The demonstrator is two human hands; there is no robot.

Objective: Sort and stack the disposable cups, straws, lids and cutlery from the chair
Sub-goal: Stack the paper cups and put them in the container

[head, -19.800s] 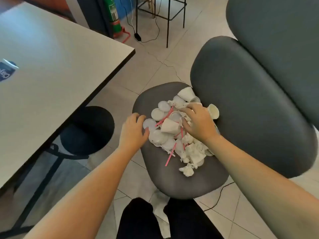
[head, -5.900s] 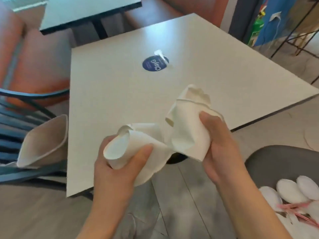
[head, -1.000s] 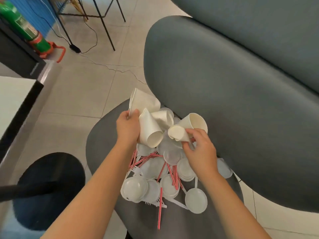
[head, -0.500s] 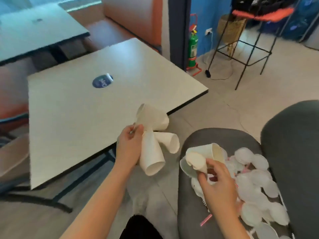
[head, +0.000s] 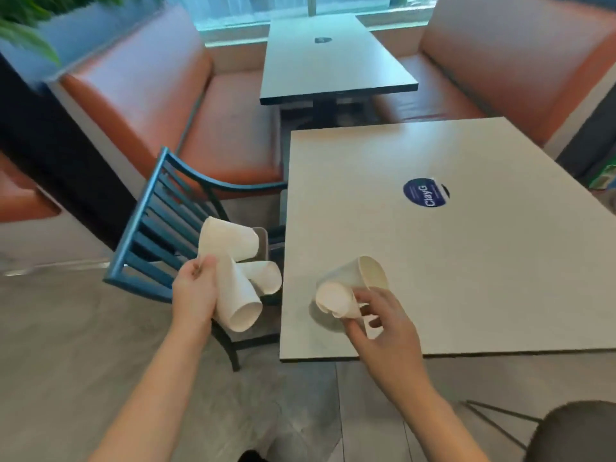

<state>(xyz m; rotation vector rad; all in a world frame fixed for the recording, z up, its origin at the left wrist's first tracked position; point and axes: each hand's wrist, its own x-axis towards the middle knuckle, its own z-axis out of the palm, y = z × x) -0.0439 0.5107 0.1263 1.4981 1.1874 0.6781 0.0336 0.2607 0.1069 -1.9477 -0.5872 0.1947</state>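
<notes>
1. At the far left, a blue slatted chair (head: 156, 235), angled beside the white tabletop (head: 466, 255).
2. In front of that chair, left hand (head: 195, 295) closed around a bunch of three white paper cups (head: 240, 278), pinched together at one end and fanning out in different directions, held in the air off the tabletop's left edge.
3. Over the tabletop's near left corner, right hand (head: 380, 315) gripping two white cups (head: 350, 290): one lying sideways with its open mouth facing right, a second crumpled one pressed against it under the fingers.
4. Farther right on the tabletop, a round blue sticker (head: 425, 192) marked "ClayG".
5. At the bottom right corner, the edge of a grey padded chair (head: 580, 431).
</notes>
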